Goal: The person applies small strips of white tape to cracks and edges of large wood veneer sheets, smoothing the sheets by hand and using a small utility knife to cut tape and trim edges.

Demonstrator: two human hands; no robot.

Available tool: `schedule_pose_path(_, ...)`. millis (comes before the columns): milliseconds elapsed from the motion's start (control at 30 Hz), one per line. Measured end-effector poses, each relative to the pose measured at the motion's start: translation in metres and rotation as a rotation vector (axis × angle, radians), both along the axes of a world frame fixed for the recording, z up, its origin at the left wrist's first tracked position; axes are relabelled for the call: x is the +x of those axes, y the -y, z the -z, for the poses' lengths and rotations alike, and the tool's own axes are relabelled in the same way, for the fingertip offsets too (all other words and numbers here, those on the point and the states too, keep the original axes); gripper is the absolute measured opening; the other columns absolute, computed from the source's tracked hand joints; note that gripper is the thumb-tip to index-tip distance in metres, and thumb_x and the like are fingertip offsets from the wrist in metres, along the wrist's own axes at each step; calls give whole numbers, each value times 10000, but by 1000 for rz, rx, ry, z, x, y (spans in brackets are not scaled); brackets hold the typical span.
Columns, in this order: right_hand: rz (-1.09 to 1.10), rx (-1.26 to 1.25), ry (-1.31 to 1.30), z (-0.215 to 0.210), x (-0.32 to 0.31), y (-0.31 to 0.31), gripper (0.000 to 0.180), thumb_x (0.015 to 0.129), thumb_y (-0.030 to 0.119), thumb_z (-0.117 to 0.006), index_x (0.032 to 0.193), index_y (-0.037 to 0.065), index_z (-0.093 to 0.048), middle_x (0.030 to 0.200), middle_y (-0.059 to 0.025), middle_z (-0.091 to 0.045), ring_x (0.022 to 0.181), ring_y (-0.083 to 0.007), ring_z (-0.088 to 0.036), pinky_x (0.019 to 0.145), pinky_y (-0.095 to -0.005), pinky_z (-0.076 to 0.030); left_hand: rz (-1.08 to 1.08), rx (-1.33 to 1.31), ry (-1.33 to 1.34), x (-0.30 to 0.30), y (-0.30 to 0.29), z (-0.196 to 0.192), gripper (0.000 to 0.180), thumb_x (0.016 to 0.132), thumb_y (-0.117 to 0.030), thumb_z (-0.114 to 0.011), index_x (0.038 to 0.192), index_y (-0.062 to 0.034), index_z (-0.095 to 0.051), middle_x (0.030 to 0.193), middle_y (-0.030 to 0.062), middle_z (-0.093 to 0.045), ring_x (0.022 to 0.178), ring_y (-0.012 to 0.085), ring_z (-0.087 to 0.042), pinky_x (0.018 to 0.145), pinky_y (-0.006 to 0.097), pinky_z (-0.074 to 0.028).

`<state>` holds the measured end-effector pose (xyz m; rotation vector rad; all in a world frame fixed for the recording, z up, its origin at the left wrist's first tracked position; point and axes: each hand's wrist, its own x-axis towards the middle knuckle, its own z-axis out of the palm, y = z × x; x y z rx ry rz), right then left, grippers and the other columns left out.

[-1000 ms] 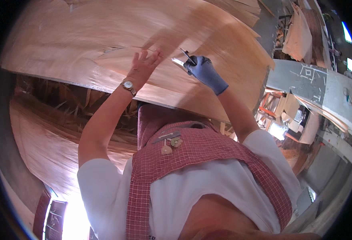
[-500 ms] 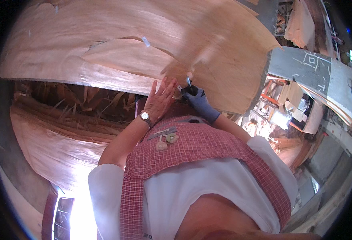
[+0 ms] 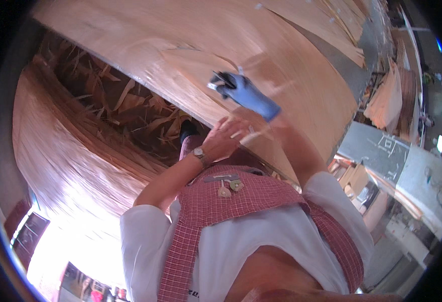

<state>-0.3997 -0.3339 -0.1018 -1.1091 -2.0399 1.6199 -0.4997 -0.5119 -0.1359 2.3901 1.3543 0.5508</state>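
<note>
A large thin wood veneer sheet [image 3: 201,30] lies in front of me, with a curved split running across its middle. My left hand [image 3: 226,135], bare and wearing a wristwatch [image 3: 198,152], is at the sheet's near edge with its fingers spread. A small pale strip [image 3: 249,137] shows beside its fingertips; whether the fingers touch it is unclear. Above the sheet, near the split, my right hand [image 3: 241,91] wears a blue glove with black fingers. Those fingers are closed round a small knife-like tool [image 3: 212,86], mostly hidden, with a light tip showing.
Torn veneer scraps [image 3: 125,100] fill the gap left of the sheet. Beyond them stands a tall veneer stack [image 3: 75,146] with a curved top. At the right is a grey board [image 3: 367,143] with chalk marks. More loose sheets [image 3: 326,25] overlap at the far right.
My right hand has lifted away from the near edge and moved forward over the sheet. My left hand has shifted slightly right and back. The view has turned, tilting the sheet's edge.
</note>
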Motion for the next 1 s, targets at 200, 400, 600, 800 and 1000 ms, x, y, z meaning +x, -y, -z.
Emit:
schedule_pose_path(200,-117,64,242,37,-94,-37,432,888,386,-680,1087,34,-530,975,-210,-681,909,-422,-650,756,-501,-501,-888,63,93,-91,-51,-32,537,850,-62,-557,1383,-68,-496,1414,76,-492,1250,282,-454,1039,438,-336)
schedule_pose_path(400,-147,359,427,31,-106,-27,360,888,310,-642,1068,36,-494,957,-237,-676,931,-450,-642,789,-527,-496,-792,-2,-218,-110,-75,5,476,922,-265,-552,1352,-59,-538,1453,74,-465,1370,291,-366,1080,524,-276)
schedule_pose_path(600,-336,752,762,-5,-127,-50,375,877,301,-697,1052,36,-496,847,-191,-690,770,-372,-686,671,-472,-519,-767,55,-268,-109,-75,23,497,911,-294,-587,1320,-14,-542,1479,117,-426,1375,306,-380,1059,547,-317)
schedule_pose_path(800,-191,243,278,4,-174,-100,464,860,346,-713,1111,18,-500,940,-192,-707,871,-369,-690,781,-470,-522,-791,32,-40,-109,-78,9,504,877,-252,-620,1322,-30,-540,1454,90,-452,1358,268,-402,1084,515,-313)
schedule_pose_path(1000,-214,718,618,27,-216,-82,478,877,456,-656,1036,25,-522,844,-200,-699,834,-376,-698,745,-497,-534,-832,31,7,-106,-75,15,466,880,-264,-600,1296,-56,-576,1448,70,-464,1369,245,-392,1106,511,-293)
